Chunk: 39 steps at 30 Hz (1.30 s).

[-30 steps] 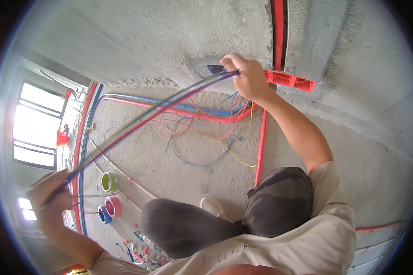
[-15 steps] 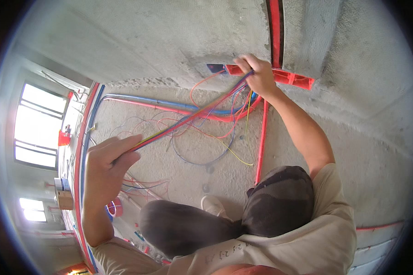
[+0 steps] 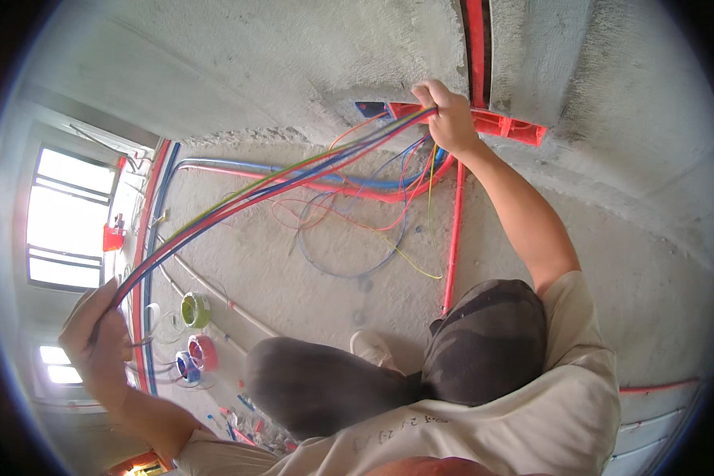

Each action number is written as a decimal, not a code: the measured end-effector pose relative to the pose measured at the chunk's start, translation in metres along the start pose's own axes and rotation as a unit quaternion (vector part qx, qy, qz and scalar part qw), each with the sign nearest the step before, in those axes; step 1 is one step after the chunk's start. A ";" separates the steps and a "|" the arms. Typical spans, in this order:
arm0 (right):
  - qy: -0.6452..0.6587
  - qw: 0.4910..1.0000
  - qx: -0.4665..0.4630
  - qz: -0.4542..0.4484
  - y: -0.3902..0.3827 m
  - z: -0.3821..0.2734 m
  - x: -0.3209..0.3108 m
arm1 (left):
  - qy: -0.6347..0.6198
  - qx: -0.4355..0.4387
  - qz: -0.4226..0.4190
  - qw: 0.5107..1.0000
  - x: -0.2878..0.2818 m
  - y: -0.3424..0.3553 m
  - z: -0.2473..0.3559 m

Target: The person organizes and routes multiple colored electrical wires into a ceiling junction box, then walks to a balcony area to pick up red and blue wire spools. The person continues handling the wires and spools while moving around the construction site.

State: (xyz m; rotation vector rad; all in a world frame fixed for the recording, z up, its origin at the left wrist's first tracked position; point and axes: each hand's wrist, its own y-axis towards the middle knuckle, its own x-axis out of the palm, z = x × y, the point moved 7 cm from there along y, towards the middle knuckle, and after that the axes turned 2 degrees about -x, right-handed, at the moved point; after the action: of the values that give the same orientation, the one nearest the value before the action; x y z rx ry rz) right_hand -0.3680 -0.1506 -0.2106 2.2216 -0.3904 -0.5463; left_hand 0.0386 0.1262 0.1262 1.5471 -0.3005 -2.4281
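Observation:
My right hand point(image 3: 444, 119) grips a bundle of red, blue and yellow-green wires point(image 3: 278, 178) in front of a red junction box strip point(image 3: 516, 129) on the grey wall. A small dark blue box point(image 3: 370, 109) adjoins it at the left. The bundle stretches down to my left hand point(image 3: 95, 325), closed on its lower part at the far left. Loose thin wires point(image 3: 349, 266) loop over the floor below the boxes, beside blue conduit point(image 3: 246, 165) and red conduit point(image 3: 455, 238). Green point(image 3: 195, 309), pink point(image 3: 203, 353) and blue point(image 3: 186, 366) wire spools lie by my left arm.
My bent legs point(image 3: 476, 341) are below me on the rough concrete floor point(image 3: 293, 293). A window point(image 3: 67, 210) is at the left. Pale pipes point(image 3: 238, 313) cross the floor. Small debris point(image 3: 246, 416) lies by my left knee. A red channel point(image 3: 476, 47) runs up the wall.
My left hand swung inward and up, then back out to the lower left, stretching the bundle again. My right hand has moved slightly up and right, still gripping the wires.

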 end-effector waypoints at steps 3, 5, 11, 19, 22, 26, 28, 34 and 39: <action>-0.065 0.995 -0.018 -0.073 -0.023 0.045 -0.004 | -0.037 0.017 -0.063 0.997 0.121 0.033 0.019; -0.061 0.986 -0.077 -0.133 -0.032 0.028 0.001 | -0.032 0.012 -0.097 0.995 0.151 0.037 0.041; 0.100 0.989 -0.062 -0.088 0.014 -0.108 0.002 | 0.054 0.129 0.040 0.989 -0.002 -0.014 -0.008; 0.015 1.000 0.000 0.013 0.020 -0.049 -0.007 | 0.155 0.177 0.007 0.972 -0.016 -0.023 0.016; -0.048 0.998 0.028 0.006 -0.002 0.015 0.007 | 0.069 0.185 -0.050 0.979 0.061 0.004 0.054; -0.057 0.984 -0.059 -0.156 -0.037 0.025 0.021 | -0.015 0.155 -0.105 0.982 0.179 0.048 0.065; -0.048 0.989 -0.112 -0.087 -0.024 -0.029 0.007 | -0.041 0.033 -0.125 0.991 0.174 0.051 0.047; 0.057 0.997 -0.029 -0.052 0.007 -0.085 0.005 | 0.046 0.100 0.013 0.994 -0.038 -0.005 -0.014; 0.000 0.999 0.019 0.033 0.005 -0.025 0.002 | 0.088 0.129 -0.041 0.987 0.000 -0.009 0.004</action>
State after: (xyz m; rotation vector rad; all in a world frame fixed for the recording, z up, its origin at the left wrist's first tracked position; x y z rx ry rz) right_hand -0.3542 -0.1387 -0.1929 2.2370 -0.4755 -0.5088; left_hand 0.0338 0.1350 0.1255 1.9035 -0.5459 -2.3661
